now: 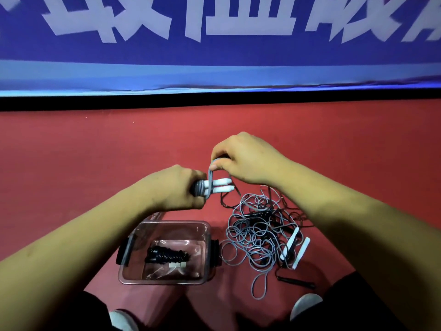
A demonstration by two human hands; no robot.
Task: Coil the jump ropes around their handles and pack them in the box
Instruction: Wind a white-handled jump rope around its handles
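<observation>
At frame centre, paired white handles [222, 185], part-wrapped in grey rope [211, 178], are being gripped by the left hand [174, 187]; a loop is being pinched by the right hand [243, 158]; below, a coiled black rope [167, 256] is being held in the clear box [172, 222]; a loose tangle [259, 231] is lying just right of its rim; open red floor [83, 151] is being left at centre left.

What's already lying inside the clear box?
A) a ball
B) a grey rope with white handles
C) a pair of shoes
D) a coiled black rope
D: a coiled black rope lies on the bottom of the clear box, while the grey rope is outside it.
</observation>
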